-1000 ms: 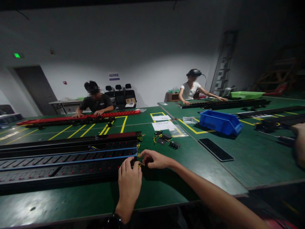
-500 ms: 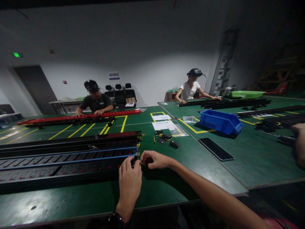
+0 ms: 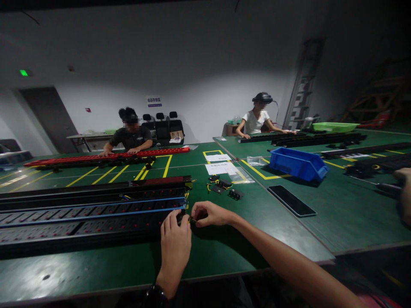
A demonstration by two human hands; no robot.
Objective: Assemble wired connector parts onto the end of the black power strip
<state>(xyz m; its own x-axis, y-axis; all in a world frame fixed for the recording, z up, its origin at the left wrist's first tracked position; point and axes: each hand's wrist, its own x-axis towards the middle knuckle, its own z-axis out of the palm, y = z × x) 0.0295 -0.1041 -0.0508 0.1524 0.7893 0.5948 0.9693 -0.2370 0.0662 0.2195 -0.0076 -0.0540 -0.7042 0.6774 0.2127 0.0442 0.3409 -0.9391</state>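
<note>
My left hand (image 3: 176,241) is wrapped over the right end of the nearest long black socket strip (image 3: 112,227), fingers closed round a small dark part there that is mostly hidden. Just to the right, my right hand (image 3: 210,214) pinches a thin yellowish wire (image 3: 193,220) between thumb and forefinger, close to the strip's end. More long strips with red dots and blue edges (image 3: 105,210) lie side by side behind it. Beyond my right hand rest small black parts with yellow-black wires (image 3: 221,184) and a black end piece (image 3: 236,194).
A blue bin (image 3: 297,164) and a black phone (image 3: 291,200) lie to the right. Paper sheets (image 3: 218,168) sit behind the small parts. Two co-workers are across the table, one at a red frame (image 3: 154,154). Another person's hand (image 3: 403,188) holds a screwdriver at far right.
My right hand has shifted slightly right, away from the strip's end, and more of the wire shows. My left hand stays in place.
</note>
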